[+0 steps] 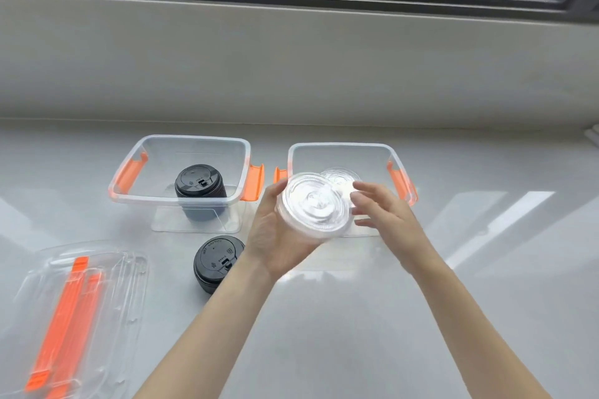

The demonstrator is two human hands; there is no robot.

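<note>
White counter [486,269]: left hand [275,236] cups a clear lid [316,207] mid-frame, right hand [379,210] spread beside it. It may slip from that loose hold and miss the bin [340,145].

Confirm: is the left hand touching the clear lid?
Touching. The head view shows the left hand cupping the clear lid from beneath, with its thumb hooked over the lid's left rim and no gap between them.

The left hand [275,236] holds clear lids [316,207] before the right bin [340,147]; the right hand [385,214] hovers beside.
</note>
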